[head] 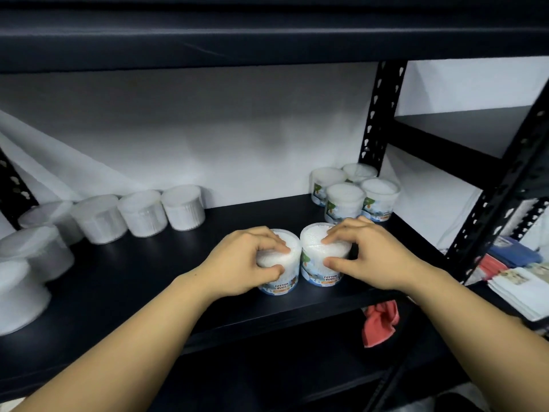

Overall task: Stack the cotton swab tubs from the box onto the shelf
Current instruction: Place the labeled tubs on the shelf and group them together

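Glossy black shelf (148, 281); left hand (240, 260) and right hand (371, 254), fingers clamped around round clear tubs (322, 263).

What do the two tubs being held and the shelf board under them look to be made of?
Left tub and right tub: seemingly clear glossy plastic, since white swabs show through above printed labels. Shelf board: dark, smooth and semi-glossy, reflecting the tubs; whether painted metal or laminate cannot be told.
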Available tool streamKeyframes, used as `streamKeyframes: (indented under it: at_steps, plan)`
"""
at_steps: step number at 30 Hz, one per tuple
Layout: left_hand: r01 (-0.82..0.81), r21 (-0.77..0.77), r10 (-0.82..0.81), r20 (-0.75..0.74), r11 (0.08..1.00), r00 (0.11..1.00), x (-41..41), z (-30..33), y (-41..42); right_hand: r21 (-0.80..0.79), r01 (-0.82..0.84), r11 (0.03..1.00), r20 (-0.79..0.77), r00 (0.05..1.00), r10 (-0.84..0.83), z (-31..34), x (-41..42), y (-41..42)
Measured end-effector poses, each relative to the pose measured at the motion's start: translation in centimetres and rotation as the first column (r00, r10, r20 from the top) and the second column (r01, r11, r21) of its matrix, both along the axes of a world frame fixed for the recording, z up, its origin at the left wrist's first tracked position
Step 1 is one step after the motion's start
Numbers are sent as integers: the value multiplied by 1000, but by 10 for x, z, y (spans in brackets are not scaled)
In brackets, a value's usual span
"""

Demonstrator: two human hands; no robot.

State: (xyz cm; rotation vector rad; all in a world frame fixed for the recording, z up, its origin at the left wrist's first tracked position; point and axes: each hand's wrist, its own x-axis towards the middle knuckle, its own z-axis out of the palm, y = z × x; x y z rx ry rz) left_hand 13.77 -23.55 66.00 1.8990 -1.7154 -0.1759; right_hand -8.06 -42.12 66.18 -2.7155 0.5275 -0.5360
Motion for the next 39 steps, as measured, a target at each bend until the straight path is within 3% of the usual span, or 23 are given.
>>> streamKeyframes:
  at_steps: [8, 16, 39]
  plan:
    - [139, 4, -139, 13, 990, 990, -46, -4, -92, -37, 232, 972, -47, 971, -233, 5, -50, -59]
    - [183, 0, -183, -13, 983, 983, -66, -4, -158, -4, 461, 887, -195, 870, -453, 28, -58, -98]
    - [210, -33, -211, -56, 977, 976, -71, -10, -208, -31, 556, 831, -280, 793, -541, 36, -47, -126]
